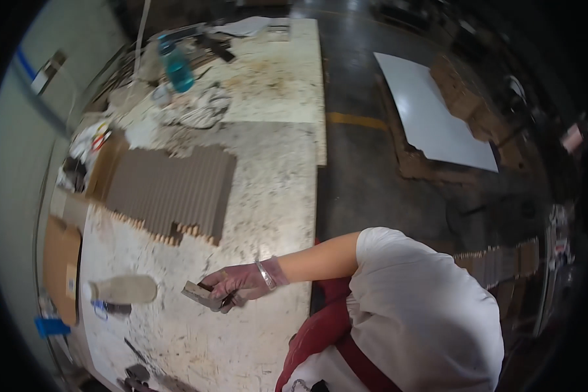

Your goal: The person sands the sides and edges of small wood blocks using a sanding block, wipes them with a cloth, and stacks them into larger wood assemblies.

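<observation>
My right hand (236, 286), in a thin dusky purple glove with a silvery band at the wrist, reaches across the worn white table (255, 353). Its fingers are closed around a small flat grey-brown piece (204, 295), whose exact kind I cannot make out. Beyond the fingertips, a cloudy, pale bottle (125, 289) appears to lie on its side. Farther up the table sits a block of grey-brown strips (170, 186), packed side by side, with pale ends and an uneven outline. My left hand is out of the picture.
A teal bottle (176, 65) and a crumpled grey cloth (199, 108) are at the table's far end. Cardboard (62, 268) and a blue item (52, 326) lie along the left wall. Right of the table, a white sheet (431, 114) rests beside brown cardboard (460, 95).
</observation>
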The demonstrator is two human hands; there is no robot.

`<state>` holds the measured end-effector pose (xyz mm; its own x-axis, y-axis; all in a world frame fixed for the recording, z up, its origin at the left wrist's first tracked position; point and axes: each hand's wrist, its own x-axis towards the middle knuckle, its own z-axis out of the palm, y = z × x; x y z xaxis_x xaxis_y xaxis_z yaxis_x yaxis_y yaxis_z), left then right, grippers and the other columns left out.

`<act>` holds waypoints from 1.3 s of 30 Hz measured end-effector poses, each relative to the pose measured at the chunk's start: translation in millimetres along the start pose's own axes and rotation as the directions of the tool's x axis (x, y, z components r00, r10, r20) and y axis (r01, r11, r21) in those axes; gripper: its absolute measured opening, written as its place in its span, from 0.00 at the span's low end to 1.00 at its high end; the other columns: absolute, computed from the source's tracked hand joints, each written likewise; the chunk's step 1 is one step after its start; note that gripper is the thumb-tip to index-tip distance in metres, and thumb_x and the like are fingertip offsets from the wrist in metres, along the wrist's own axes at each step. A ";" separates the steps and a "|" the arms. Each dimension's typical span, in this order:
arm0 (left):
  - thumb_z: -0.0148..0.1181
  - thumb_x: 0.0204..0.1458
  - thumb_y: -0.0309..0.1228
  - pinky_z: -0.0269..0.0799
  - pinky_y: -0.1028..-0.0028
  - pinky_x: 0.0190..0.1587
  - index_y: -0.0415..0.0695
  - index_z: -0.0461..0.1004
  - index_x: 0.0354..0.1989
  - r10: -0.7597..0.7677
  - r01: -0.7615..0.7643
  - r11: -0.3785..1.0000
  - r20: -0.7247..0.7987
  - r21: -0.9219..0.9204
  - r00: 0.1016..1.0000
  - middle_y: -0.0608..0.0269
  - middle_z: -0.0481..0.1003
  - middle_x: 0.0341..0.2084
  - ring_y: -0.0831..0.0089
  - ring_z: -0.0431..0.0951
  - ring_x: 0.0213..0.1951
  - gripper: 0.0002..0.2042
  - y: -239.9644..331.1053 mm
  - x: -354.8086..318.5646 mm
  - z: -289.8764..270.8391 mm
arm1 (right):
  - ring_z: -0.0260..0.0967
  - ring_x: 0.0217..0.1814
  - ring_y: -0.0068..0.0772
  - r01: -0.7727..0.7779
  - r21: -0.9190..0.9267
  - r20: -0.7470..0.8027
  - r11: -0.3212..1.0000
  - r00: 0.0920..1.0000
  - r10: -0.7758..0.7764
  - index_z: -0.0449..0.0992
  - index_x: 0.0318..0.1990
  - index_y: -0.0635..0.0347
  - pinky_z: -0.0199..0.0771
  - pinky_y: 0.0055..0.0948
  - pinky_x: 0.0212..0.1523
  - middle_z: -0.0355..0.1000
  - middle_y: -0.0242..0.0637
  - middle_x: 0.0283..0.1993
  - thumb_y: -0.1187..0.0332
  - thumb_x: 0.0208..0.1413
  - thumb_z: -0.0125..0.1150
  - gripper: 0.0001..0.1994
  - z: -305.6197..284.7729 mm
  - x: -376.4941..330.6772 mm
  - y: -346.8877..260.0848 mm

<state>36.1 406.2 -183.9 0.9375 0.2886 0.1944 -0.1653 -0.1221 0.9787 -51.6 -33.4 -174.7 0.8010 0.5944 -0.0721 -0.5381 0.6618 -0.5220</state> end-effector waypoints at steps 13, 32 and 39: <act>0.53 0.57 0.32 0.68 0.76 0.37 0.41 0.68 0.38 -0.109 -0.091 0.922 0.478 0.377 0.872 0.66 0.69 0.33 0.75 0.69 0.35 0.08 38.5 -102.5 241.9 | 0.65 0.48 0.23 0.214 0.040 -0.086 0.976 0.974 -0.210 0.65 0.54 0.57 0.71 0.30 0.45 0.67 0.30 0.45 0.61 0.55 0.58 0.21 -64.9 -106.7 -63.8; 0.61 0.44 0.26 0.62 0.58 0.58 0.44 0.66 0.56 0.368 -0.454 0.515 0.291 0.727 0.883 0.42 0.59 0.56 0.46 0.62 0.56 0.27 55.2 -192.9 434.2 | 0.69 0.54 0.41 0.138 -0.016 -0.325 0.990 0.936 -0.136 0.63 0.59 0.61 0.72 0.38 0.54 0.67 0.45 0.56 0.65 0.64 0.45 0.18 -213.3 -111.7 -248.6; 0.63 0.48 0.31 0.69 0.64 0.46 0.44 0.74 0.47 0.032 -0.164 0.836 0.251 0.524 0.967 0.51 0.73 0.40 0.56 0.72 0.44 0.16 70.8 -200.2 408.5 | 0.68 0.53 0.37 0.128 0.079 -0.322 0.989 0.942 -0.096 0.68 0.53 0.59 0.72 0.40 0.54 0.69 0.40 0.51 0.66 0.60 0.52 0.15 -210.8 -137.5 -260.0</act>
<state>-38.2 -48.1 -180.8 0.9785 0.0367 0.2030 -0.1316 -0.6466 0.7514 33.6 -383.5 -208.2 0.8907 0.3492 -0.2910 -0.4501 0.7666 -0.4580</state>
